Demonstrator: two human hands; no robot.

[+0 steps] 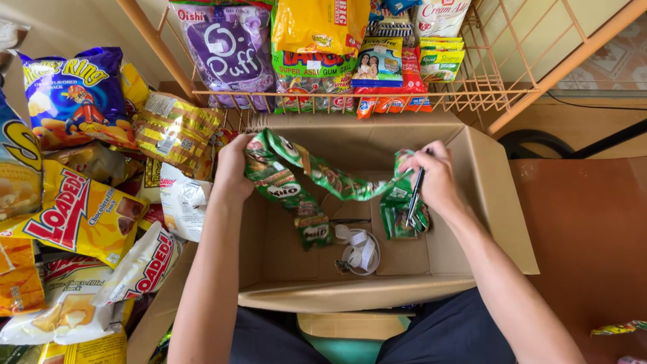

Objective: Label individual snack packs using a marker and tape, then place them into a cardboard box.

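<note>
Left hand [232,168] grips the green sachet strip [317,172] at nine o'clock; right hand [435,178] clasps scissors [414,199] at three; keeping the strip taut should steady cutting above the cardboard box [499,202].

Snack bags [81,216] lay heaped at the left — yellow, blue, white. A wire rack [499,87] above held a purple puff bag [229,50] and small packets [391,67] — a roll of white tape [362,253] sat below.

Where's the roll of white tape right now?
In the head view, the white tape roll lies on the floor of the open cardboard box, near its front wall, just below the strip of green sachets and nearer the right hand.
</note>
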